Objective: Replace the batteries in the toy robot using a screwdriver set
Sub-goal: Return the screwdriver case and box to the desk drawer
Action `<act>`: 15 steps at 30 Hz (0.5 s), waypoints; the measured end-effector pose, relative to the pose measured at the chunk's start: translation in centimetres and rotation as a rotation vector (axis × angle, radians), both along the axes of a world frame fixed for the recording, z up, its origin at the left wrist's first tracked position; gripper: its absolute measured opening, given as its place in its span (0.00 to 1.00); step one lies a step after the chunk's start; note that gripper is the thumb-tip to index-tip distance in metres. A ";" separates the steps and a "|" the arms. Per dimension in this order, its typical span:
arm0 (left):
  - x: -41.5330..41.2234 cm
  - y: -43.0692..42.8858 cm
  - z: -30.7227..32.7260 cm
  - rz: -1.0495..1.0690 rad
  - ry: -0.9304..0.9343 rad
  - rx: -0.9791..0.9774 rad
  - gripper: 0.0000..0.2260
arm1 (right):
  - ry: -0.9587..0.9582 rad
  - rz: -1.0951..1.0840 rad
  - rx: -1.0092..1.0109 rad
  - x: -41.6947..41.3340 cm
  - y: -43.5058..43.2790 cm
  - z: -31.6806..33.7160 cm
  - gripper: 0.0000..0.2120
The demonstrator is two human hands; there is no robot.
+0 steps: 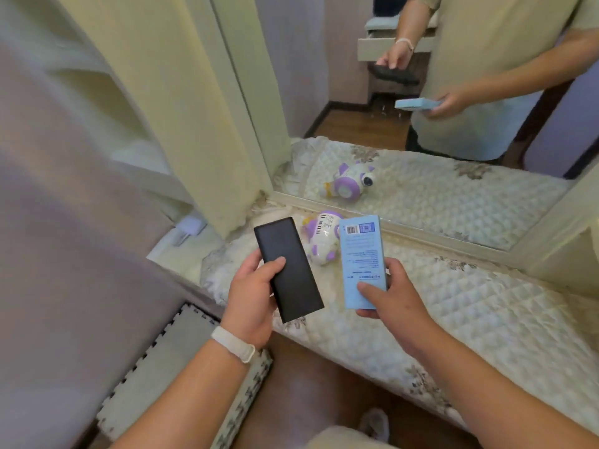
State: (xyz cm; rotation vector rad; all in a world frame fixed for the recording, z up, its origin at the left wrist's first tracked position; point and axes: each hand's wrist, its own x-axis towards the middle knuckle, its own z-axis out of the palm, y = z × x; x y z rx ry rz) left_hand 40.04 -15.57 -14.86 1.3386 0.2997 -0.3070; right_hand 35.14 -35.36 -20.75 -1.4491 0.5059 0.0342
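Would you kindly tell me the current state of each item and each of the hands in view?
black case: closed, held in the air by the left hand.
light blue box: printed side up, gripped by the right hand.
toy robot: lying tipped over on the quilted cover beside the mirror, untouched.
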 end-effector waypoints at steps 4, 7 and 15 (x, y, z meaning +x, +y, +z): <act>-3.3 7.3 1.8 0.115 -0.058 -0.023 0.14 | -0.045 0.133 0.018 -1.2 6.6 2.5 0.17; -6.1 12.5 3.0 0.212 -0.107 -0.022 0.13 | -0.080 0.228 0.051 -2.2 11.7 3.9 0.17; -14.4 25.9 5.6 0.515 -0.178 0.013 0.10 | -0.143 0.526 0.082 -3.8 26.1 7.0 0.13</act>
